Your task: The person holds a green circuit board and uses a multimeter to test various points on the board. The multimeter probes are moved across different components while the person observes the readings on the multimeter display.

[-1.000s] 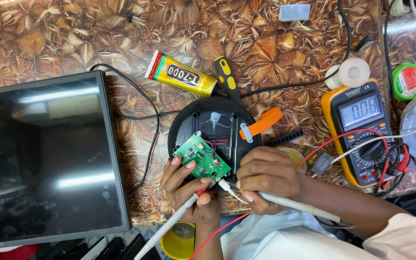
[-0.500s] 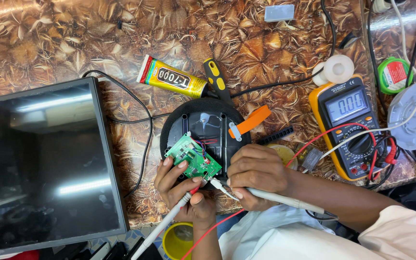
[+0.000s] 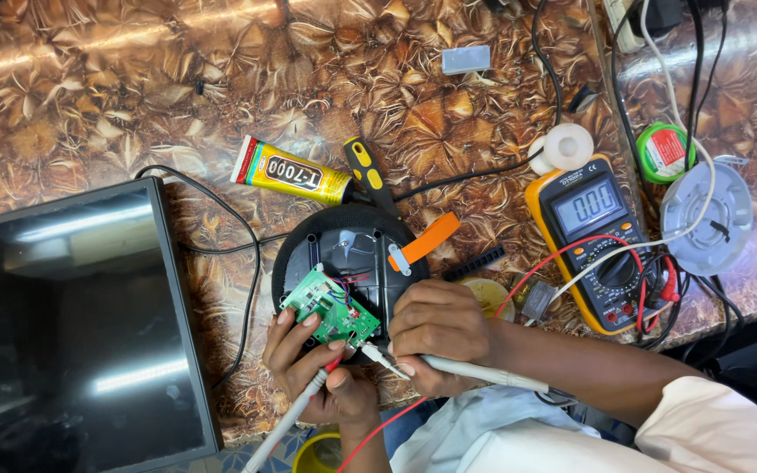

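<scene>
Patterned tabletop [image 3: 133, 96]: left hand [image 3: 313, 372] grasps one circuit board [image 3: 330, 307], right hand [image 3: 440, 333] one probe [image 3: 475, 372].

Near the front edge of the brown leaf-patterned surface [image 3: 133, 79], the left hand [image 3: 308, 363] pinches a small green circuit board [image 3: 330, 307] by its edge over a round black housing [image 3: 352, 254], while the right hand [image 3: 440, 328] closes its grip on a white soldering iron [image 3: 475, 372] whose tip meets the board's lower corner. A yellow multimeter [image 3: 593, 241] with red and black leads lies to the right, just beside a grey spool [image 3: 707, 219]. A yellow glue tube [image 3: 291, 173] and a screwdriver [image 3: 370, 180] lie just behind the housing, and a dark flat screen [image 3: 72, 333] fills the front left corner.
</scene>
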